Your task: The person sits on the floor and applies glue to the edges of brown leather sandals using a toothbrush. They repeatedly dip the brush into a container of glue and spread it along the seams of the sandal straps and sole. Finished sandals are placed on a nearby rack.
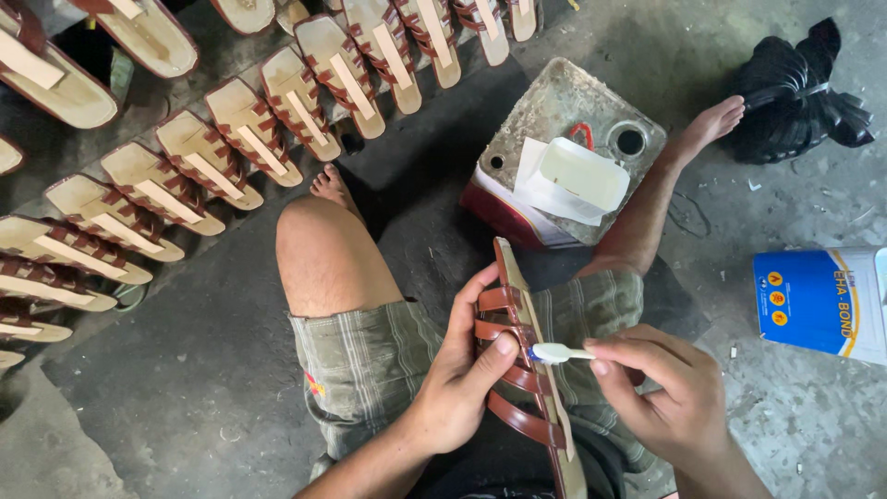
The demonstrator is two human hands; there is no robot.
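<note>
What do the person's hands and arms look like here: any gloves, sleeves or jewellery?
Both the left hand and right hand are bare: no gloves, rings or watch visible. Forearms are uncovered as far as the frame shows, with no sleeve in view.

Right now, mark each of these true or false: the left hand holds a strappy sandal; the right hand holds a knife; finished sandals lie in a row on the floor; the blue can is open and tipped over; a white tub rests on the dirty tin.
1. The left hand holds a brown strappy sandal. True.
2. The right hand holds a knife. False: it holds a small white brush, tip against the sandal's edge.
3. Sandals lie in a row on the floor. True.
4. The blue can is open and tipped over. False: no opening or spill shows.
5. A white tub rests on the dirty tin. True.
</note>
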